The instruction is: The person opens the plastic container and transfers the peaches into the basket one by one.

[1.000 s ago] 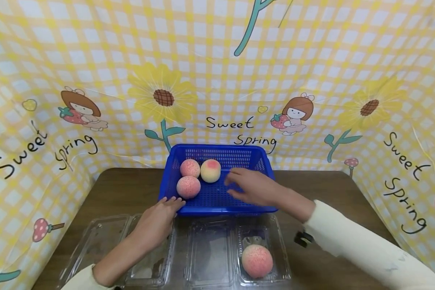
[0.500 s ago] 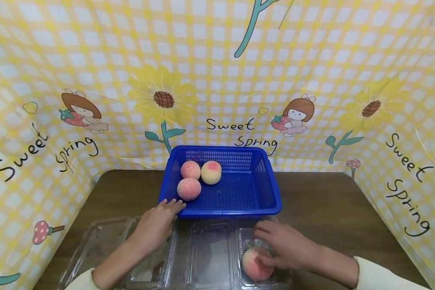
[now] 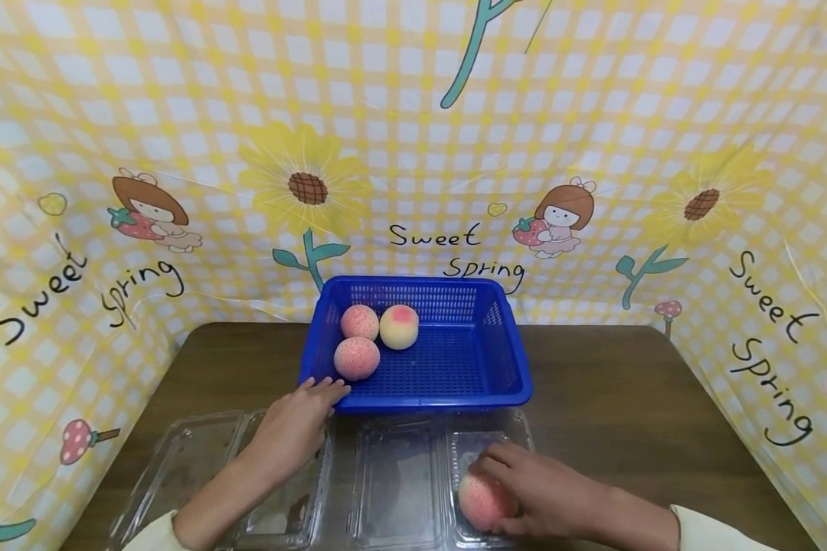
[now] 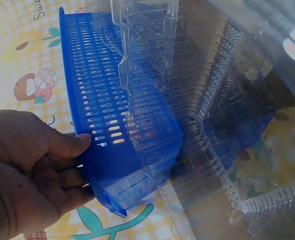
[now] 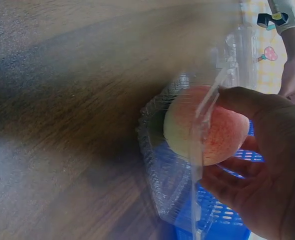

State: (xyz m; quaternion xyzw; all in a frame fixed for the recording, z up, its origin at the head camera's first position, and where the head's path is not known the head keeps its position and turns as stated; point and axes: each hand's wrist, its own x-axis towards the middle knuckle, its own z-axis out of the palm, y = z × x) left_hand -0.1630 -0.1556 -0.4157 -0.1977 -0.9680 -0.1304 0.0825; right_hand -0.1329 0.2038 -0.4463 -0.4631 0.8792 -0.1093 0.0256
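My right hand (image 3: 540, 486) grips a pink peach (image 3: 484, 501) that sits in the right half of an opened clear plastic clamshell box (image 3: 400, 482). In the right wrist view, the thumb and fingers curl round the peach (image 5: 227, 132) above the box's rim (image 5: 195, 175). At the front left corner of a blue basket (image 3: 420, 402), my left hand (image 3: 296, 421) holds the rim. The left wrist view shows its thumb against the basket's outer wall (image 4: 95, 90) and the fingers over the edge. Inside the basket, at the left, lie two pink peaches (image 3: 357, 358) and a pale yellow one (image 3: 399, 327).
A second opened clear box (image 3: 193, 459) lies at the front left, partly under my left forearm. Both boxes stand on a dark wooden table (image 3: 606, 383), in front of the basket. A yellow checked cloth (image 3: 413, 153) with printed flowers hangs behind and at the sides.
My right hand has moved from over the basket toward the front, to the peach in the right box, and its fingers have closed round it. The left hand stays at the basket's corner.
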